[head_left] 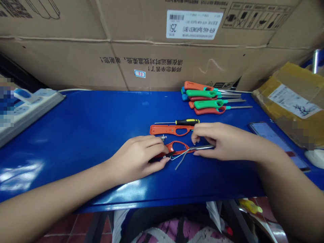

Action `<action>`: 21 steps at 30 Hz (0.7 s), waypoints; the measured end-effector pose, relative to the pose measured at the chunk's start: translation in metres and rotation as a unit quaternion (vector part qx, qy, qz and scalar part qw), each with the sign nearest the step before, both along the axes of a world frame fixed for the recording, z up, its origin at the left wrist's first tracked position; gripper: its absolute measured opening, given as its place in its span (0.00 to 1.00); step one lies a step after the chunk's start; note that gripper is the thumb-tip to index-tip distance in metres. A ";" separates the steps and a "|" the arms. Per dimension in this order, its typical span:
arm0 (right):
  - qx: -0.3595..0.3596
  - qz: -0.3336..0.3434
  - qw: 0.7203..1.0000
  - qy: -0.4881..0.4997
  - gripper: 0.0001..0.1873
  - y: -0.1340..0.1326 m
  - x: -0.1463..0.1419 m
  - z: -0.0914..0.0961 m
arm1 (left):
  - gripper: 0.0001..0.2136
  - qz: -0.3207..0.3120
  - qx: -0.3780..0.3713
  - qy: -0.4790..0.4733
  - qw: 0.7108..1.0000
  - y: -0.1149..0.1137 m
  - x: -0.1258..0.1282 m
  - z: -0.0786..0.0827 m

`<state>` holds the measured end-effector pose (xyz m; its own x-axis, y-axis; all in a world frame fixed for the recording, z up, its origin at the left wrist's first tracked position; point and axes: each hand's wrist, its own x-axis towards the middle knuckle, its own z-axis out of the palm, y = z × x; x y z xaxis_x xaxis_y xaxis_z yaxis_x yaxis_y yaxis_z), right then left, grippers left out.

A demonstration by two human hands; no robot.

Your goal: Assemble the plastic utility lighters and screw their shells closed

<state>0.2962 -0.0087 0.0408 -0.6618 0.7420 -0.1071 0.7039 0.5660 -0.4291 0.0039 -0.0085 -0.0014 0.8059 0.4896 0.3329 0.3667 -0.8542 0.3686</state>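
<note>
An opened orange lighter shell (177,147) lies on the blue table (96,128), thin wires trailing from it. My left hand (141,157) is closed over the shell's handle end, pinching a small black part against it. My right hand (217,140) pinches the lighter's metal tube (202,147) at the shell's front end. The other orange shell half (169,129) lies flat just behind, with a tiny metal piece (163,137) next to it.
A black-and-yellow screwdriver (186,122) lies behind the shell half. A pile of several orange, green and blue long-nosed lighters (207,99) sits further back. A phone (273,138) and taped parcel (291,101) are at right, a power strip (30,104) at left, cardboard boxes (152,44) behind.
</note>
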 end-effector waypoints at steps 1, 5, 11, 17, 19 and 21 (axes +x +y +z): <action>-0.016 -0.009 1.000 -0.022 0.10 0.001 0.002 0.002 | 0.06 -0.002 0.002 0.001 1.000 0.000 0.000 0.000; -0.061 -0.021 0.996 -0.062 0.07 0.001 0.005 0.005 | 0.05 -0.004 0.003 0.008 1.000 0.000 0.001 -0.003; -0.040 -0.015 0.998 -0.052 0.03 0.001 0.001 0.002 | 0.04 0.012 -0.008 0.013 1.000 0.000 0.001 -0.005; -0.015 -0.028 0.996 -0.083 0.03 0.000 -0.004 0.002 | 0.05 0.018 -0.010 0.010 1.000 -0.001 0.001 -0.005; -0.016 -0.033 0.995 -0.090 0.04 -0.001 -0.005 0.002 | 0.05 0.019 -0.015 0.009 1.000 -0.001 0.002 -0.006; -0.020 -0.036 0.994 -0.099 0.05 -0.001 -0.006 0.002 | 0.05 0.020 -0.019 0.010 1.000 -0.001 0.002 -0.006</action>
